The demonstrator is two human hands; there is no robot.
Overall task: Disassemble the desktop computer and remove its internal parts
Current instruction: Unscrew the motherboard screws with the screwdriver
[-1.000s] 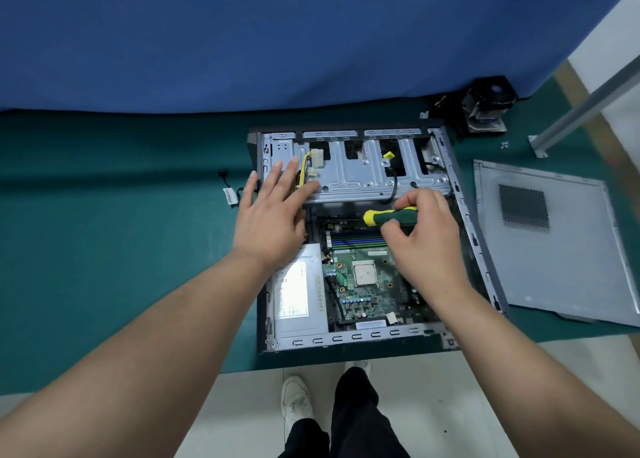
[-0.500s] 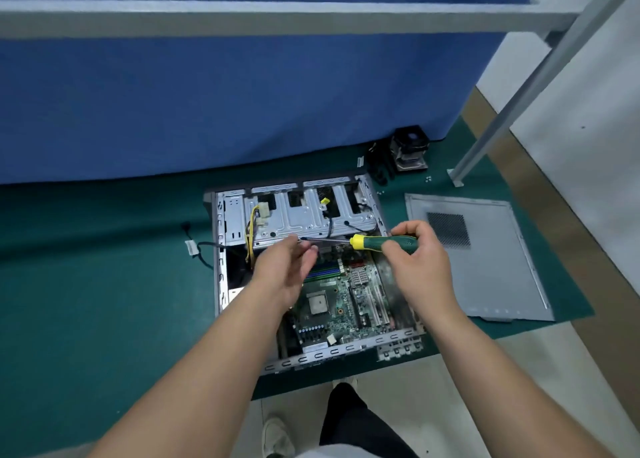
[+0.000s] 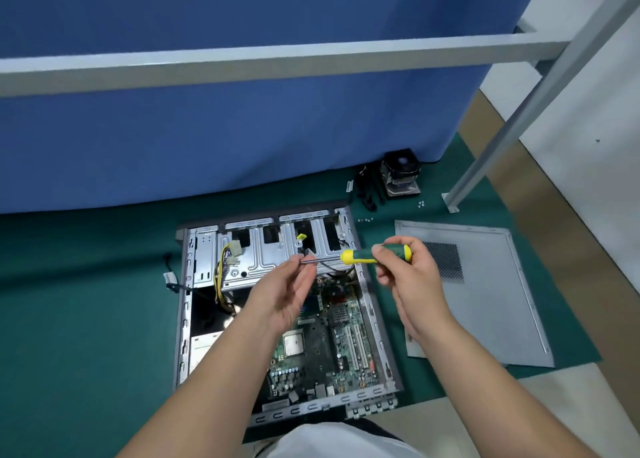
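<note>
An open desktop case (image 3: 375,322) lies on its side on the green mat, its green motherboard (image 3: 322,350) exposed. The silver drive cage (image 3: 263,253) fills the case's far end, with yellow cables (image 3: 221,277) at its left. My right hand (image 3: 408,277) grips the green and yellow handle of a screwdriver (image 3: 367,255), held level above the case. My left hand (image 3: 284,294) pinches the tip of the screwdriver's metal shaft. Part of the power supply (image 3: 201,343) shows at the case's left, half hidden by my left forearm.
The removed grey side panel (image 3: 485,301) lies to the right of the case. A CPU cooler (image 3: 401,177) and black cables (image 3: 367,190) sit by the blue curtain, with small screws (image 3: 365,220) nearby. A grey frame post (image 3: 491,152) stands at the right. A loose small cable (image 3: 171,279) lies left of the case.
My head has lifted, so the case looks smaller and lower. My right hand raised the screwdriver out of the case and turned it level; my left hand left the drive cage and took its tip.
</note>
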